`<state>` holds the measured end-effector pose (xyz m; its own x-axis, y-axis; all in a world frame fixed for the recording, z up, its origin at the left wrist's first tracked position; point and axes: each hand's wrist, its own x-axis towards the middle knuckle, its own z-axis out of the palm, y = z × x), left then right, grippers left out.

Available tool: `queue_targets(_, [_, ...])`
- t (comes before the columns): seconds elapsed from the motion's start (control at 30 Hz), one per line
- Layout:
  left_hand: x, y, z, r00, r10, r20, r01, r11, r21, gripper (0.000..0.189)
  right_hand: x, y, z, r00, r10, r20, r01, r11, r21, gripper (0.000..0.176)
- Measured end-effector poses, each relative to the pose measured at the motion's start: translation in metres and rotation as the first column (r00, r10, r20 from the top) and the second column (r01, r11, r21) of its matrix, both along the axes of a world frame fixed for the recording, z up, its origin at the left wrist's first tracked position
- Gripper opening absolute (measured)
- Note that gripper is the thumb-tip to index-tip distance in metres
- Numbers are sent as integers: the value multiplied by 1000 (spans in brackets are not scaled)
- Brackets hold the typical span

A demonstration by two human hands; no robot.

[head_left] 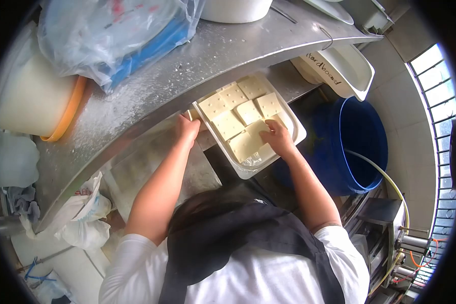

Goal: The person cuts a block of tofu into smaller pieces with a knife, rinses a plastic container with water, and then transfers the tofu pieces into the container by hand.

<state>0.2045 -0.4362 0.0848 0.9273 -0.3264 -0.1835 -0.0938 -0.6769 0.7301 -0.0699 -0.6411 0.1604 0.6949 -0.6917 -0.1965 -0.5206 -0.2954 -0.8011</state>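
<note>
Right grip point(276, 137) on tofu point(244, 146), tray point(249, 173) by steel shelf point(187, 66), blue tub point(365, 137) nearby

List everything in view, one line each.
tray: 1, white, on the counter under the shelf
slabs: about nine, cream, square, in the tray
shelf: 1, steel, dusted white, top left
bag: 1, clear over blue, on the shelf
tub: 1, white, orange rim, far left
barrel: 1, blue, right of tray
bin: 1, white, lettered, above barrel
left grip: bare hand, at tray's left edge
right grip: bare hand, on the slabs
</note>
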Motion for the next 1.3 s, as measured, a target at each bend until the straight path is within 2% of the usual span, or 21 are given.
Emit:
queue_targets(0.03, [1, 0, -2, 984, 13, -176, -32, 994, -104, 63, 0, -1, -2, 1000, 7, 3, -7, 1000, 0, 54])
queue_targets(0.1, [2, 4, -13, 990, 68, -120, -84, 988, -127, 55, 1, 2, 0, 996, -32, 80, 58, 937, -344, 52])
queue_targets(0.13, [3, 12, -19, 970, 44, -239, -111, 955, -274, 51, 1, 7, 1, 991, -22, 132, 82, 878, -471, 46])
queue_targets(0.2, [1, 35, -9, 941, 8, -339, -154, 901, -406, 48, 8, 20, 11, 976, 32, 217, 81, 866, -493, 43])
queue_targets(0.27, [-9, 63, 21, 741, -236, -629, -287, 736, -613, 41, 18, 40, 25, 937, 115, 329, 60, 877, -476, 37])
queue_targets(0.3, [-17, 70, 30, 741, -235, -629, -284, 739, -611, 41, 25, 52, 28, 926, 148, 348, 25, 894, -448, 37])
queue_targets(0.37, [-36, 76, 52, 675, -352, -649, -377, 592, -713, 43, 44, 76, 38, 904, 153, 399, -112, 986, -123, 43])
queue_targets(0.43, [-65, 65, 95, 692, -391, -607, -338, 567, -751, 47, 59, 97, 60, 902, 163, 401, -248, 954, 171, 59])
queue_targets(0.5, [-86, 55, 122, 630, -598, -495, -227, 468, -854, 49, 62, 109, 89, 897, 7, 442, -222, 871, 438, 63])
queue_targets(0.57, [-86, 66, 113, 628, -633, -452, -111, 502, -858, 58, 58, 94, 66, 829, -243, 503, -216, 691, 690, 65])
queue_targets(0.6, [-78, 81, 97, 812, -501, -301, 275, 781, -560, 67, 47, 82, 72, 846, -271, 460, -155, 701, 696, 62])
queue_targets(0.63, [-76, 95, 82, 893, -449, -38, 447, 894, -40, 76, 35, 74, 75, 863, -315, 396, 19, 801, 598, 57])
queue_targets(0.7, [-97, 131, 58, 930, -280, 237, 91, 802, 591, 96, 9, 23, 48, 863, -300, 407, 73, 870, 487, 59])
queue_targets(0.77, [-88, 158, 29, 963, -222, 152, 102, 825, 556, 103, -12, -18, 37, 836, -349, 424, 125, 872, 473, 54])
queue_targets(0.83, [-86, 180, 8, 984, -165, 70, 107, 854, 508, 110, -21, -49, 29, 905, -280, 321, 252, 959, 128, 48])
queue_targets(0.9, [-89, 196, -6, 892, -419, 171, 234, 751, 617, 116, -22, -69, 16, 951, -230, 206, 218, 973, 82, 47])
queue_targets(0.97, [-87, 210, -20, 870, -419, 259, 189, 770, 610, 113, -16, -79, -14, 931, -163, 325, 128, 984, 128, 42])
queue_targets(1.0, [-84, 215, -24, 852, -444, 277, 192, 758, 624, 111, -13, -74, -9, 989, -76, 125, 94, 985, -143, 35])
queue_targets(1.03, [-76, 213, -30, 829, -465, 311, 184, 752, 633, 108, -12, -69, -3, 997, -69, -24, 63, 978, -201, 35])
queue_targets(1.2, [-76, 216, -22, 831, -471, 296, 196, 746, 637, 103, -10, -46, 9, 984, -52, -171, -24, 909, -416, 56])
queue_targets(1.3, [-74, 212, -21, 835, -466, 291, 196, 747, 635, 102, -2, -54, 15, 990, -90, -111, 56, 959, -277, 67])
